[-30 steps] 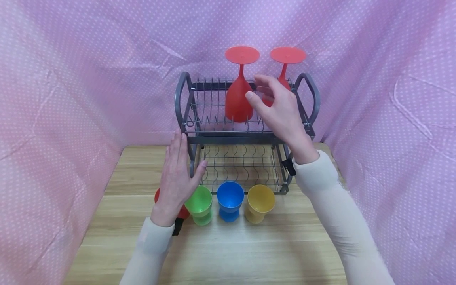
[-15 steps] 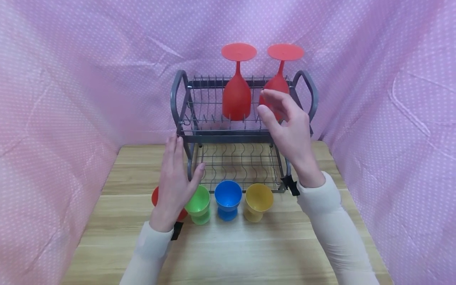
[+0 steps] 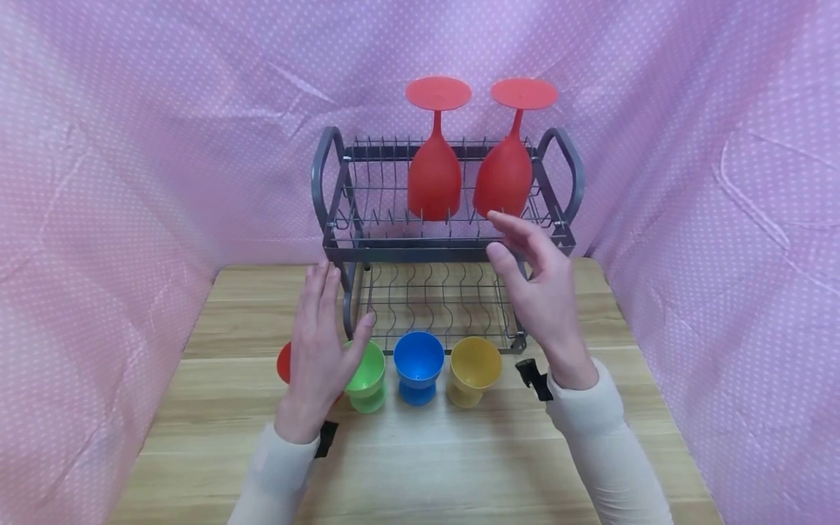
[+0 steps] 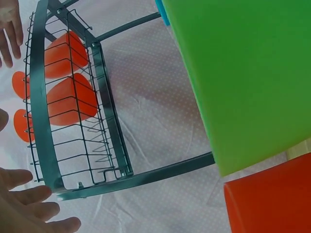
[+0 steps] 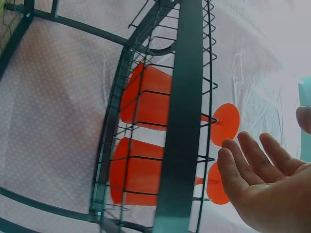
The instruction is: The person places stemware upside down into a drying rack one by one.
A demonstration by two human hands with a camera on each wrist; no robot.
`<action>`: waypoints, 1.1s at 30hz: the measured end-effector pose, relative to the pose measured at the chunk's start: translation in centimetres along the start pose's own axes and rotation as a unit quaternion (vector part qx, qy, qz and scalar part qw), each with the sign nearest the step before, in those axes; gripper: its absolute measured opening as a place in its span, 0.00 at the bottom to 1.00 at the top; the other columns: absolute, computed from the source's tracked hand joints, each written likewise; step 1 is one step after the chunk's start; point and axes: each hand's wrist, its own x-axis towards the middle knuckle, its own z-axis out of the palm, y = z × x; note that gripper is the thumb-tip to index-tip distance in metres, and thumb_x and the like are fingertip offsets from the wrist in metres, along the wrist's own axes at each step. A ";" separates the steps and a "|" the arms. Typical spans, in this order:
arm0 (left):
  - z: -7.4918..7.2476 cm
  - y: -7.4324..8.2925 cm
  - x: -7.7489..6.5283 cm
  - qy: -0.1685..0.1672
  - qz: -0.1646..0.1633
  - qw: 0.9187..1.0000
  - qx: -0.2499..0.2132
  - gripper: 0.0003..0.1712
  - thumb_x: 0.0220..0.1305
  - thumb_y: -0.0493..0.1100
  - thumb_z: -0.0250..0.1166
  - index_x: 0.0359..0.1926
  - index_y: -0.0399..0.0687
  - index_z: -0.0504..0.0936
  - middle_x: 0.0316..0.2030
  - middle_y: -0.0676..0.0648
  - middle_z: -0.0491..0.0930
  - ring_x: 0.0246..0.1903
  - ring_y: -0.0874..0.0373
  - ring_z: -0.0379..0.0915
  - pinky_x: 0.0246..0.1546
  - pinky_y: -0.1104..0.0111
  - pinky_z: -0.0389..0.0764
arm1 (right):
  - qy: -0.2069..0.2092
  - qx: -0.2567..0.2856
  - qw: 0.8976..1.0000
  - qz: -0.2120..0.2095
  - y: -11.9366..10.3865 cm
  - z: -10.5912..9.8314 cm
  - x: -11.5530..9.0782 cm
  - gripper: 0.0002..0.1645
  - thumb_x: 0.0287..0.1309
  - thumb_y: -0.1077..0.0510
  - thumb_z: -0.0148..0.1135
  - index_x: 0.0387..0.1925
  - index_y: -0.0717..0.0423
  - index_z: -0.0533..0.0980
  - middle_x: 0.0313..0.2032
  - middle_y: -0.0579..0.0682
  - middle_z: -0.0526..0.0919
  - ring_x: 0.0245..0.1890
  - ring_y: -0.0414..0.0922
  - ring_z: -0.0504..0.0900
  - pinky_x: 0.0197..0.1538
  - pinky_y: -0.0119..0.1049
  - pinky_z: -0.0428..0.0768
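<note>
Two red wine glasses stand upside down in the upper tier of a dark two-tier dish rack: the left glass [image 3: 434, 182] and the right glass [image 3: 504, 179]. Just in front of the right glass is my right hand [image 3: 543, 295], fingers loosely bent and holding nothing. My left hand [image 3: 319, 350] hovers with extended fingers near the front left corner of the dish rack [image 3: 407, 254], also holding nothing. Below it a red cup [image 3: 284, 362] is mostly hidden, and a green cup [image 3: 367, 375] is partly covered by the thumb.
A blue cup [image 3: 418, 364] and a yellow cup [image 3: 475, 370] stand upright in line with the green one, before the rack's lower tier [image 3: 433, 302]. Pink dotted cloth [image 3: 131, 146] hangs around the wooden table [image 3: 426, 467] at the back and sides.
My right hand has drawn back from between the two wine glasses, down and towards me, uncovering the right glass. My left hand has shifted slightly towards me. Both glasses stay in the rack.
</note>
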 end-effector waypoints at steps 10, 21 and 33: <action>0.2 0.2 -1.9 -0.024 -0.008 1.000 0.002 0.43 0.71 0.61 0.57 0.76 0.38 0.64 0.77 0.36 0.61 0.78 0.38 0.50 0.71 0.36 0.61 | -0.011 -0.007 0.999 -0.029 2.0 0.2 -3.1 0.26 0.67 0.66 0.63 0.65 0.60 0.77 0.64 0.50 0.81 0.67 0.44 0.76 0.70 0.37 0.71; 0.9 0.0 -3.4 -0.043 -0.009 0.999 0.005 0.44 0.64 0.56 0.63 0.75 0.38 0.67 0.76 0.36 0.62 0.77 0.37 0.51 0.70 0.34 0.61 | -0.042 -0.034 0.998 -0.043 4.5 0.6 -5.9 0.26 0.67 0.64 0.62 0.66 0.60 0.76 0.67 0.50 0.78 0.69 0.46 0.74 0.71 0.34 0.70; 1.3 0.1 -4.4 -0.112 -0.021 0.993 0.024 0.46 0.64 0.59 0.64 0.76 0.39 0.66 0.80 0.40 0.55 0.79 0.37 0.46 0.72 0.35 0.57 | -0.060 -0.058 0.996 -0.016 6.9 0.5 -8.7 0.27 0.67 0.63 0.62 0.67 0.58 0.76 0.68 0.51 0.77 0.70 0.50 0.73 0.72 0.31 0.65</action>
